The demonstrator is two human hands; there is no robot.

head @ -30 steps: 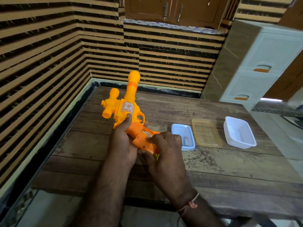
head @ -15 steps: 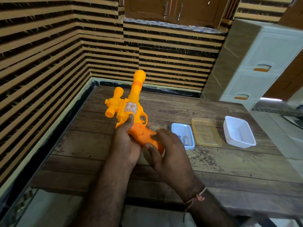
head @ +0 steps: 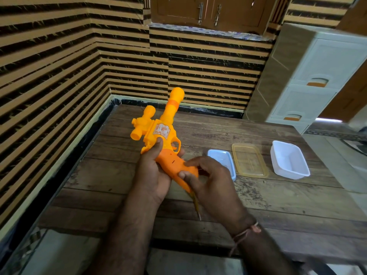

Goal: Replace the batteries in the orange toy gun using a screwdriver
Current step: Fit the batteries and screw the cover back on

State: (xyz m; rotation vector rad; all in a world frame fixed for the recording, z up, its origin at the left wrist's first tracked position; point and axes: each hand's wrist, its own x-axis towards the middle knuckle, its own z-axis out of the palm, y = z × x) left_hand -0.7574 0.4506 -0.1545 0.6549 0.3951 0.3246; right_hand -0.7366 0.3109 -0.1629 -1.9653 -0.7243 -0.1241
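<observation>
Both hands held the orange toy gun [head: 158, 135] above the wooden table [head: 258, 195], barrel pointing up and away.

The left hand [head: 153, 175] was wrapped round the gun where the yellow body meets the darker orange grip, thumb lying up against the body just below the sticker. The right hand [head: 210, 181] pinched the lower end of the grip, thumb on its near face and fingers curled round the far side; a thin yellowish screwdriver [head: 196, 205] stuck out below this hand, its tip aimed down toward the table, though how it was held was hidden. On the table to the right lay a small blue tray [head: 224, 159], just beside it a clear amber lid [head: 249, 163], and further right a white tub [head: 289, 160].
</observation>
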